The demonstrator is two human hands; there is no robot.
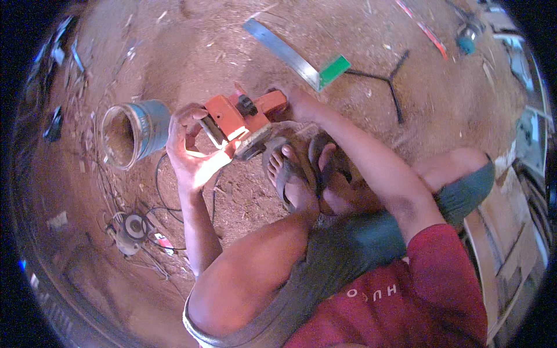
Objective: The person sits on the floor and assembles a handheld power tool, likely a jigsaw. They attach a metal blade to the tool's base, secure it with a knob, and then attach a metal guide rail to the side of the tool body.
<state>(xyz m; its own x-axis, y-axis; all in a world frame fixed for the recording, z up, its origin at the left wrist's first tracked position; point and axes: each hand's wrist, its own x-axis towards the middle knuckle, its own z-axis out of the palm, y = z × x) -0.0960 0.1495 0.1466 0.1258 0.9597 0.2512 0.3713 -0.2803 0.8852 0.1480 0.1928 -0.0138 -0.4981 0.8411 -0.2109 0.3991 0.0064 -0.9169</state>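
An orange tool [225, 117] with a black knob [247, 105] and a flat metal part on its near side is between my two hands, in front of my feet. My left hand [196, 156] grips its left end, the thumb reaching along the lower edge and the fingers curled over the top. At the far right end my right hand [297, 103] closes around the orange body, with most of its fingers hidden behind it. A greyish edge [253, 141] shows below the tool, close to my sandalled foot [284, 165]. The tool's exact kind is unclear.
A blue bucket [152, 127] lies tipped to the left. Beyond my right arm are a green-handled try square [284, 52] and a black three-armed rod [387, 79]. A round metal device [129, 233] with cables sits at lower left. Boards [502, 243] lie at the right.
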